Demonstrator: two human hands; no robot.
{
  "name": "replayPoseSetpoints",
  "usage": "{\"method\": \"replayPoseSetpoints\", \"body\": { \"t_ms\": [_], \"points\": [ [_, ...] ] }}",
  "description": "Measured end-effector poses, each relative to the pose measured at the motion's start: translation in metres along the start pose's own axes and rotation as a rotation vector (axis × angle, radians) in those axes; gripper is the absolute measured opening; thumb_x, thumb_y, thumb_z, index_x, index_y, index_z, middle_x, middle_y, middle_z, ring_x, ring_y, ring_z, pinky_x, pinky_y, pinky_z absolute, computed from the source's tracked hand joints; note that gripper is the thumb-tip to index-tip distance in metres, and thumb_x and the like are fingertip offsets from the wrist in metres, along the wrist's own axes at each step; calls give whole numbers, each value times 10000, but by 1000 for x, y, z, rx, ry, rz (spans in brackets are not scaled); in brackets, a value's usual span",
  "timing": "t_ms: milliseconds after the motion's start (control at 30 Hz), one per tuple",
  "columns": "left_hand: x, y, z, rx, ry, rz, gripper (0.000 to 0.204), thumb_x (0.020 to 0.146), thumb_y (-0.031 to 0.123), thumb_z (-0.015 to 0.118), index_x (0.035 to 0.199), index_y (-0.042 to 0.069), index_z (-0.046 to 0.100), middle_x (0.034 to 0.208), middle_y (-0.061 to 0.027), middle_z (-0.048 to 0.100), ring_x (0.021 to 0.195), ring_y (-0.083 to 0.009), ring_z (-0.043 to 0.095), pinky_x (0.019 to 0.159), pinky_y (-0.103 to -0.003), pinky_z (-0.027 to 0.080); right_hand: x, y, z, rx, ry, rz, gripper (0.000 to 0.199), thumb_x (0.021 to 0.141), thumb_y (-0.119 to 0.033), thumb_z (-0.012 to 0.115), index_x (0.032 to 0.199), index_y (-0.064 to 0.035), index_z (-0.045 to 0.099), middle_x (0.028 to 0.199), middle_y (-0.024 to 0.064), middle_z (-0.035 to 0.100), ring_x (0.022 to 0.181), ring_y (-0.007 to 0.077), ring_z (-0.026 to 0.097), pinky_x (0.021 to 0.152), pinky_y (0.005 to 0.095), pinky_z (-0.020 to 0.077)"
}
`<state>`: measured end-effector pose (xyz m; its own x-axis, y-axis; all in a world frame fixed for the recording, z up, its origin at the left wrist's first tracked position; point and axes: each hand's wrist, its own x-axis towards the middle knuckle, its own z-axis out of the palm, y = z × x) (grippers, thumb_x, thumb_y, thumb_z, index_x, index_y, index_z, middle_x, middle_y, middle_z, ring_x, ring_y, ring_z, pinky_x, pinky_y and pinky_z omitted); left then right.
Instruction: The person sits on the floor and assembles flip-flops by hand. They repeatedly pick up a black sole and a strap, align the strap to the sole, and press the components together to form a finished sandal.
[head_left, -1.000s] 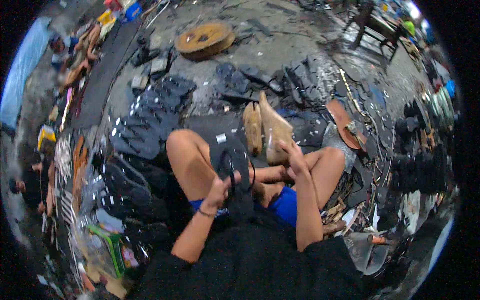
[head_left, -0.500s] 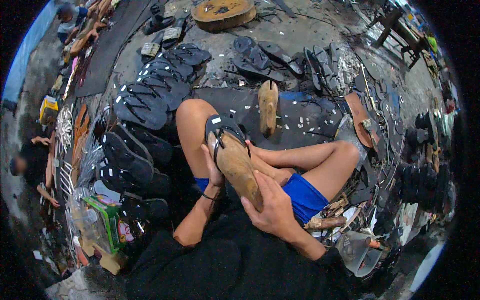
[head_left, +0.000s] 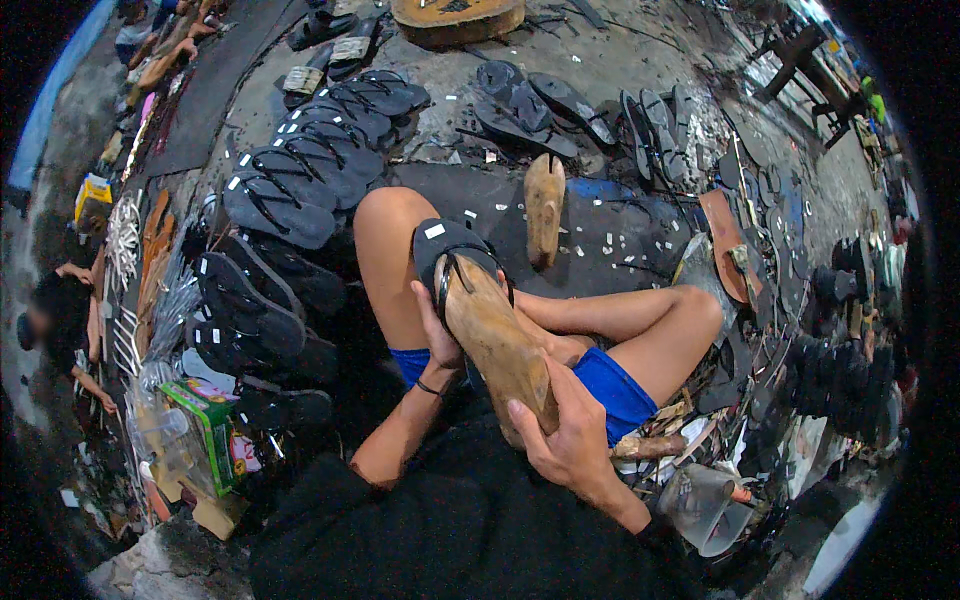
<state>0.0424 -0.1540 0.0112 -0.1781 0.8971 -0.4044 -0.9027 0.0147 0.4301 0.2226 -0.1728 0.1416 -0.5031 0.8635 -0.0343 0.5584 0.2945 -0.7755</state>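
Note:
In my lap, a brown wooden shoe last (head_left: 492, 335) lies against a black flip-flop (head_left: 428, 240), its toe end under the black straps. A small white label sits near the sandal's tip. My left hand (head_left: 437, 332) is closed around the side of the sandal and last, just below the strap; some of its fingers are hidden underneath. At the heel end, my right hand (head_left: 572, 425) grips the wooden last, thumb on the near side. Another wooden last (head_left: 544, 210) stands apart on the dark mat (head_left: 625, 225) beyond my legs.
A row of black flip-flops (head_left: 280, 205) lies to the left, with more sandals (head_left: 515, 115) ahead. A round wooden block (head_left: 460, 22) stands at the far side. A clear plastic container (head_left: 705, 505) is at near right, a green box (head_left: 212, 425) at near left. Another person (head_left: 65, 310) is at far left.
The last's heel end has swung slightly right and toward me, along with my right hand. My left hand keeps its hold, and the view has shifted a little.

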Motion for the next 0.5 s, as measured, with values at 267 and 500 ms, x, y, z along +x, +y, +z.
{"method": "replayPoseSetpoints", "body": {
  "t_ms": [267,500],
  "points": [
    [2,-7,-32,93,4,-13,876,927,704,165,1389,-11,371,1314,-217,518,1190,-305,536,1035,-423,421,48,3,63,-142,175,-75,609,787,-235,696,1275,66,489,1208,232,575,1044,364,604,890,402,502],
    [2,4,20,338,-44,124,888,897,725,297,1391,-9,364,1306,-199,524,1160,-308,544,1015,-421,428,43,5,45,-211,342,-168,676,784,-262,710,1324,52,454,1238,207,576,1115,342,592,920,377,497]
  ]
}}
